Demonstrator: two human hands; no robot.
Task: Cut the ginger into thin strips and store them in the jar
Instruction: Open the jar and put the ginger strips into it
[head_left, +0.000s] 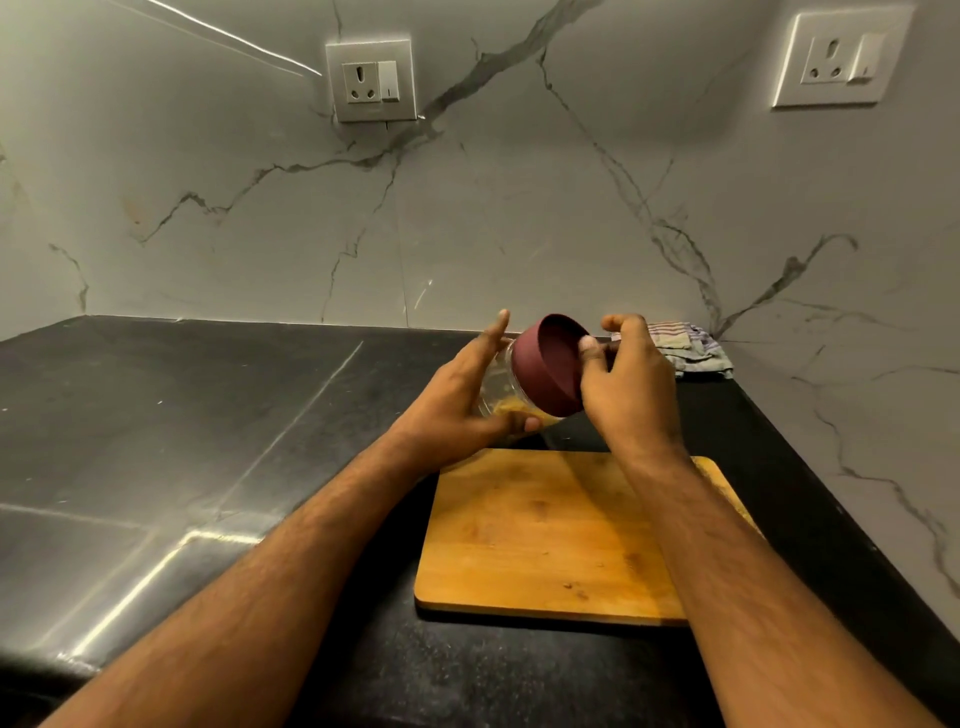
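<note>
- Jar (501, 387): clear, tilted on its side, held in the air above the far edge of the cutting board (545, 530). Yellowish ginger strips (511, 408) lie along its lower wall.
- Lid (550, 371): maroon, sits on the jar's mouth, facing up and to the right.
- Left hand (462, 395): cradles the jar body — thumb under it, fingers reaching up behind the glass.
- Right hand (626, 384): fingers curled round the lid's rim, thumb pressed on the near edge.
- Cutting board: wooden, flat on the black countertop (208, 441), a few small scraps on it.
- Striped cloth (685, 351): bunched in the corner by the marble wall (467, 208) — well behind the hands.
- Two wall sockets (371, 80) above.
</note>
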